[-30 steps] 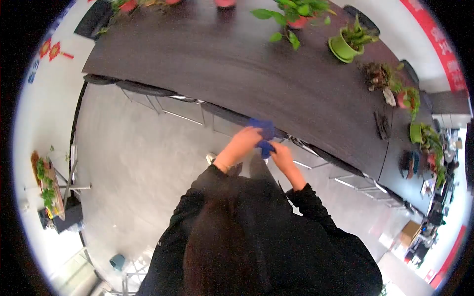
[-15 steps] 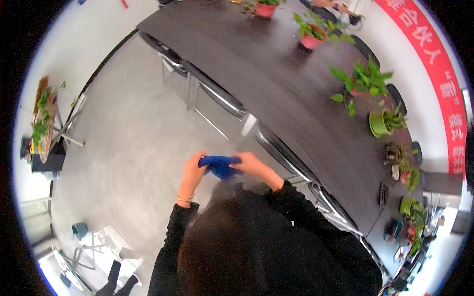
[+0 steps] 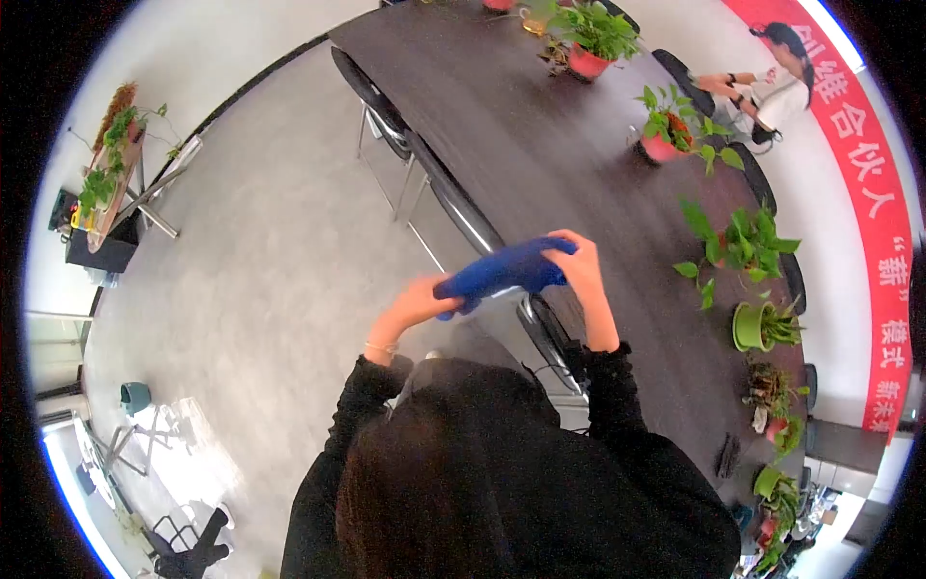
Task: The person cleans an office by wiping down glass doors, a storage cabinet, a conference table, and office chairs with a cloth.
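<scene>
A dark blue cloth (image 3: pixel 502 272) stretches between my two hands, held up in front of me near the edge of the long dark table. Its left end is gripped by my left hand (image 3: pixel 413 305), with the fingers closed round it. My right hand (image 3: pixel 580 262) pinches the other end, a little higher and nearer the table. The cloth looks bunched along its length, and the fingertips are partly hidden behind it.
The long dark table (image 3: pixel 540 154) curves along my right, with black chairs (image 3: pixel 458 198) tucked against its near side. Potted plants (image 3: pixel 666 135) line its far side. A seated person (image 3: pixel 772 96) is beyond it. A plant stand (image 3: pixel 116 193) stands at the left wall.
My hands have moved apart and to the right, the right one rising. The blue cloth, bunched before, is now drawn out lengthwise. The view has shifted, bringing the seated person further into sight.
</scene>
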`<action>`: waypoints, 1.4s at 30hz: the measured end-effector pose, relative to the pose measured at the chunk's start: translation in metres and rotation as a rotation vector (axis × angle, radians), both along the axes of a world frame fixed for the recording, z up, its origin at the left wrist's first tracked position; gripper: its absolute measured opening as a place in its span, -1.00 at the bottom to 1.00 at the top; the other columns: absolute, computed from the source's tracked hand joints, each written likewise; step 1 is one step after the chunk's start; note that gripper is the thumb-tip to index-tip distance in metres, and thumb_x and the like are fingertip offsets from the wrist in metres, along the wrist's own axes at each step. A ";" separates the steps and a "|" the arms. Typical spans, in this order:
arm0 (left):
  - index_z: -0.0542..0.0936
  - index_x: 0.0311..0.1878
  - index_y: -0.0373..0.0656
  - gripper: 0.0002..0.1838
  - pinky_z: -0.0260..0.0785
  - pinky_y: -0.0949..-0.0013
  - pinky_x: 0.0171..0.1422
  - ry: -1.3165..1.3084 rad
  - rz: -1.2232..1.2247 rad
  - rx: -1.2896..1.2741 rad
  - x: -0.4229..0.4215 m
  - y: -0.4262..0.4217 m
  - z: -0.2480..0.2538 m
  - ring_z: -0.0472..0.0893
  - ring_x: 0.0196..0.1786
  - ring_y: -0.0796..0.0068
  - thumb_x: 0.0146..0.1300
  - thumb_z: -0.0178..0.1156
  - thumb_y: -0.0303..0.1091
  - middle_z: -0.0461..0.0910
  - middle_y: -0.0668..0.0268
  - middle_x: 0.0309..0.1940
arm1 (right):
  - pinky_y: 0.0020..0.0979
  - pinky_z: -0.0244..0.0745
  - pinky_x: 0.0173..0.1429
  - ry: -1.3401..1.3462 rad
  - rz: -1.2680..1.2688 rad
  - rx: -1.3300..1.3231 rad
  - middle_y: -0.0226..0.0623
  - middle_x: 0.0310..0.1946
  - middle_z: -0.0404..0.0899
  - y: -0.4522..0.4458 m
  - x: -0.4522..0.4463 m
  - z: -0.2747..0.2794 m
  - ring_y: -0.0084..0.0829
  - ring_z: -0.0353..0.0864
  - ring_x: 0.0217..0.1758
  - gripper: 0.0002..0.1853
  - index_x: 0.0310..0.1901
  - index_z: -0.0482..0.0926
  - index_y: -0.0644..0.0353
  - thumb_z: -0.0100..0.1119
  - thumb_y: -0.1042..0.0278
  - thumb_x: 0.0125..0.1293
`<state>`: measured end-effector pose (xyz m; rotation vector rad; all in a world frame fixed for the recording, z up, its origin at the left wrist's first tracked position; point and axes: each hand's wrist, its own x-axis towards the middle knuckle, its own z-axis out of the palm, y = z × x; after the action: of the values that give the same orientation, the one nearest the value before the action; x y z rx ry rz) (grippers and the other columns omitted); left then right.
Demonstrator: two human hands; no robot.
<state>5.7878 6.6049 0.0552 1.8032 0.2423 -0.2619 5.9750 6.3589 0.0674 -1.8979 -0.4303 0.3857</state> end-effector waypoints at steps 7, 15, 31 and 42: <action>0.55 0.00 -0.29 -0.57 0.44 0.07 0.06 -0.133 0.292 0.249 0.094 0.014 -0.119 0.62 -0.02 -0.13 0.39 0.10 -0.05 0.63 -0.12 -0.09 | -0.15 0.23 0.44 -0.280 -0.198 -0.089 0.09 0.29 0.40 0.056 0.054 -0.093 -0.03 0.35 0.38 -0.34 0.30 0.34 0.36 0.29 0.16 0.28; 0.54 0.05 -0.33 -0.58 0.40 0.20 0.12 0.082 0.196 -0.007 0.121 0.083 -0.142 0.62 -0.01 0.07 0.46 0.03 -0.11 0.64 -0.07 -0.10 | -0.06 0.23 0.43 -0.337 0.157 -0.407 0.31 0.29 0.31 0.143 0.020 -0.169 0.19 0.33 0.35 -0.19 0.32 0.22 0.56 0.22 -0.03 0.33; 0.57 0.01 -0.27 -0.63 0.44 0.03 0.04 0.045 0.317 0.206 0.284 0.333 -0.266 0.62 -0.03 -0.12 0.31 0.15 -0.17 0.64 -0.11 -0.13 | -0.09 0.30 0.40 -0.489 0.245 -0.513 0.25 0.27 0.32 0.442 0.170 -0.188 0.16 0.34 0.32 -0.35 0.36 0.18 0.46 0.15 0.46 0.28; 0.49 0.24 -0.27 -0.35 0.53 0.17 -0.06 0.328 -0.121 -0.266 0.223 0.208 -0.240 0.70 -0.14 0.21 0.41 0.01 0.15 0.65 -0.08 -0.08 | -0.13 0.33 0.39 -0.436 0.140 -0.533 0.08 0.38 0.26 0.329 0.089 -0.139 0.06 0.37 0.35 -0.26 0.46 0.14 0.16 0.18 0.47 0.25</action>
<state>6.0110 6.8128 -0.1852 1.5075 0.3143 -0.6482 6.0645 6.6876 -0.0715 -2.4905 -0.8140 0.1805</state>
